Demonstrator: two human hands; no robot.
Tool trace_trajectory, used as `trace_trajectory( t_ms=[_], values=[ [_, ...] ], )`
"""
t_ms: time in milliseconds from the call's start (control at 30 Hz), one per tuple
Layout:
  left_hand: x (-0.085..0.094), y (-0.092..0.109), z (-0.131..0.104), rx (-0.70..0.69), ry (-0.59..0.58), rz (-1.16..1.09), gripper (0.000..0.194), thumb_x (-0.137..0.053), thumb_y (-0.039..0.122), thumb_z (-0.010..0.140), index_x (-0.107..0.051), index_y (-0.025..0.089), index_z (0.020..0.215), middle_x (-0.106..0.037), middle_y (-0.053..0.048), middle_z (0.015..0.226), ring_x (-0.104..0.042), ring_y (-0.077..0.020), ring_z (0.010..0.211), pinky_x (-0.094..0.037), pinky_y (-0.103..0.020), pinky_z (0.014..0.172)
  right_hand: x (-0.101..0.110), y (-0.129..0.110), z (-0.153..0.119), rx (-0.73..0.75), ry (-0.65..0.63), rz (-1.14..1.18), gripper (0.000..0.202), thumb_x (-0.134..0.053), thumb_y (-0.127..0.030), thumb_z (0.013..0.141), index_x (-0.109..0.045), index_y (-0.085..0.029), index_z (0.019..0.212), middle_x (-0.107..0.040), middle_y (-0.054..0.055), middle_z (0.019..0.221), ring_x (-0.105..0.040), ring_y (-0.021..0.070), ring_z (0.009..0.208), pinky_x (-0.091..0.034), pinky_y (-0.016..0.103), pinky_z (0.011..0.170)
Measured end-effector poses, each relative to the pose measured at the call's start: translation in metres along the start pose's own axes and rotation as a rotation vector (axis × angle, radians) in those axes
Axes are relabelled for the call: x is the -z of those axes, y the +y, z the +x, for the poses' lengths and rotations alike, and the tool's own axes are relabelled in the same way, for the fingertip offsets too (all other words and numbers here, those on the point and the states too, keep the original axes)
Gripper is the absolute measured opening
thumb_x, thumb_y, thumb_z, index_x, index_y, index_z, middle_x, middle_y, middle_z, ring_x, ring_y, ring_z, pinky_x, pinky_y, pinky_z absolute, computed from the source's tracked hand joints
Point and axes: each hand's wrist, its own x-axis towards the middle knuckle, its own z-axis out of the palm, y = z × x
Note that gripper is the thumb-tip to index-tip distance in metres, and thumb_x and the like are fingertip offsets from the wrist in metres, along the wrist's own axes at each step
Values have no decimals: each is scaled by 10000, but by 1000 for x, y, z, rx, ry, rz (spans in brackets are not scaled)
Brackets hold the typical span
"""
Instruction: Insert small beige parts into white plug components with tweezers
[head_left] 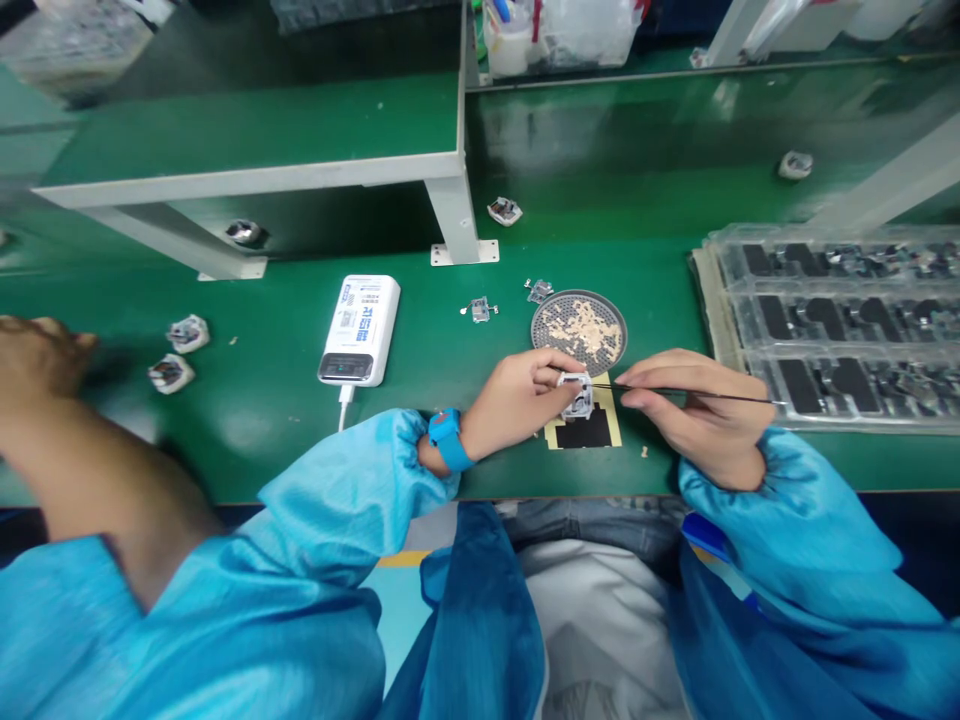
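Note:
My left hand pinches a small white-framed electronic part just above the bench. Tweezers, dark and thin, are gripped in my right hand, their tips reaching to the part's right side. Beneath the part lies a black pad with a yellow border. Right behind it sits a round grey perforated dish with many small beige pieces. Two small metal parts, one a flat plate and one a bracket, rest left of the dish.
A clear tray of dark parts stands at the right. On the left lies a white power bank with a cable. Several white parts are scattered about. A metal-legged shelf rises behind. Another person's arm rests at far left.

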Motion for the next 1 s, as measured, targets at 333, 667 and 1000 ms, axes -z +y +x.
trace_trajectory(
  t_ms=[333, 667, 1000],
  values=[
    [1, 2, 0, 2, 2, 4, 211, -730, 242, 859, -703, 169, 1055, -751, -44, 829, -718, -158, 703, -543, -246, 638, 0, -2, 1, 18, -3, -13, 224, -821, -166, 806, -769, -301, 978, -797, 32, 882, -753, 230, 805, -618, 391, 705],
    [0, 1, 0, 12, -5, -9, 228, -730, 236, 860, -698, 146, 1068, -752, -60, 835, -718, -161, 706, -544, -241, 644, -2, -4, 4, 82, -23, -21, 264, -836, -117, 779, -773, -273, 982, -797, 33, 876, -754, 218, 782, -611, 368, 703],
    [1, 3, -2, -19, 4, 1, 260, -723, 287, 883, -723, 139, 1096, -765, -73, 849, -721, -162, 717, -547, -231, 635, 2, 0, -3, 24, 37, 40, 271, -849, -140, 764, -770, -262, 993, -792, 51, 887, -751, 237, 794, -612, 384, 685]
  ],
)
